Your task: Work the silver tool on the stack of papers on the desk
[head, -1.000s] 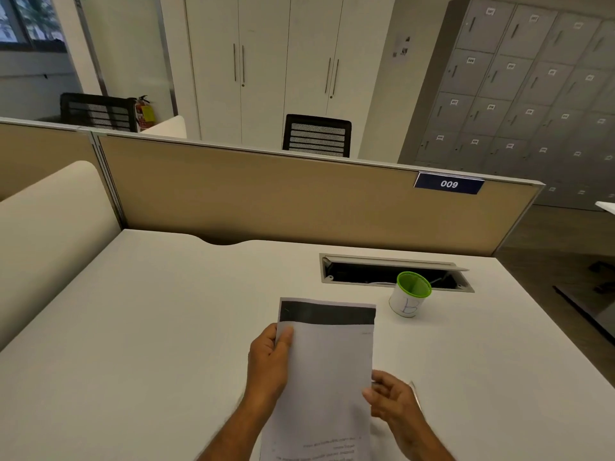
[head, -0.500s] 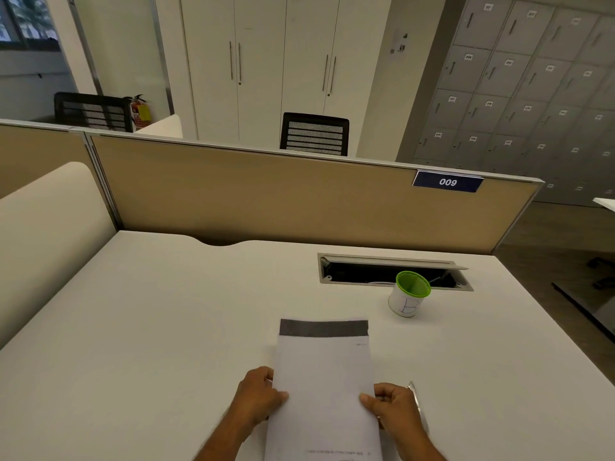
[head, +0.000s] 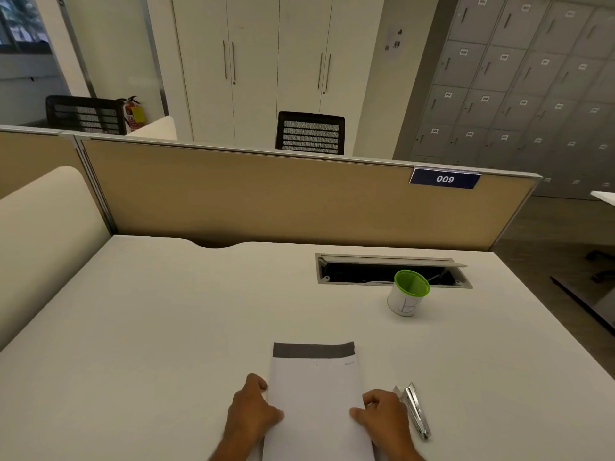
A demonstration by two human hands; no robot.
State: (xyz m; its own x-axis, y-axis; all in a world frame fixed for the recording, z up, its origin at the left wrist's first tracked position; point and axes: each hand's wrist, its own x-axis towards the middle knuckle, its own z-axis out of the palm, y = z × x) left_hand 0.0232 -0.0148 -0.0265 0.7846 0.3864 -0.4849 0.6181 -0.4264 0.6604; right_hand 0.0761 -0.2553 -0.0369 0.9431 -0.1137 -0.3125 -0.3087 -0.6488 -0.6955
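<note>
A stack of white papers [head: 316, 390] with a dark grey band along its far edge stands upright on the white desk [head: 166, 327], close to me. My left hand [head: 251, 409] grips its left edge and my right hand [head: 379, 415] grips its right edge. A silver stapler [head: 416, 410] lies flat on the desk just right of my right hand, untouched. The bottom of the stack runs out of the frame.
A white cup with a green rim [head: 407, 296] stands at the right, in front of an open cable tray [head: 389, 269] set into the desk. A tan partition [head: 266, 201] closes the far side, and a cream panel [head: 43, 234] closes the left.
The papers came down and toward me from a raised, tilted hold. Both hands slid to the side edges. The stapler, once hidden behind my right hand, is in full view.
</note>
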